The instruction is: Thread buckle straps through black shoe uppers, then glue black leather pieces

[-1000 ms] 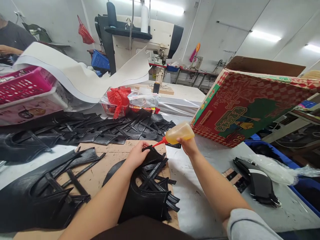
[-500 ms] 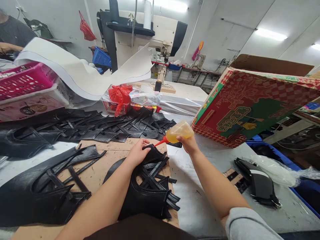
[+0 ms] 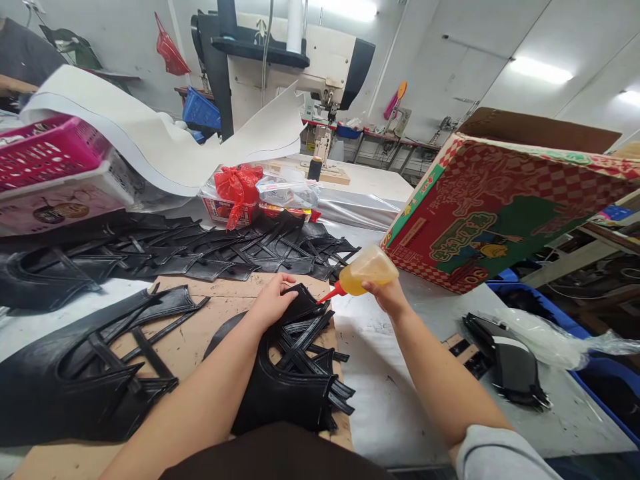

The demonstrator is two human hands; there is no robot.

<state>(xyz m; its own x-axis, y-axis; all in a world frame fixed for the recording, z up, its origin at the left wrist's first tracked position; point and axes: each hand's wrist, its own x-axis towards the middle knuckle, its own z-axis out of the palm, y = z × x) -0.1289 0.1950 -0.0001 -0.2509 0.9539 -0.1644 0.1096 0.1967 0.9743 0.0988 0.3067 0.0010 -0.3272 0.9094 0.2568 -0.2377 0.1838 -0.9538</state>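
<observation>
My right hand (image 3: 387, 297) is wrapped round a clear squeeze bottle (image 3: 367, 270) of yellow liquid, tilted down to the left. Its red nozzle tip meets the upper right edge of a black leather shoe upper (image 3: 285, 400) with crossed straps. On the far edge of that same piece, my left hand (image 3: 273, 300) grips the leather between thumb and fingers; part of the grip is hidden. Beneath lies a cardboard sheet (image 3: 235, 293), and another strappy leather upper (image 3: 45, 373) rests on its left side.
Several overlapping black uppers (image 3: 225, 250) form a row behind the cardboard. A pink basket (image 3: 50, 153) stands far left, a sewing machine (image 3: 285, 73) at the back. A red printed carton (image 3: 500, 220) leans on the right, near a black padded item (image 3: 515, 363). Another person's arm shows upper left.
My right hand has moved the bottle slightly right and down, so the nozzle tip has slid along the leather edge from near my left fingers to the right corner.
</observation>
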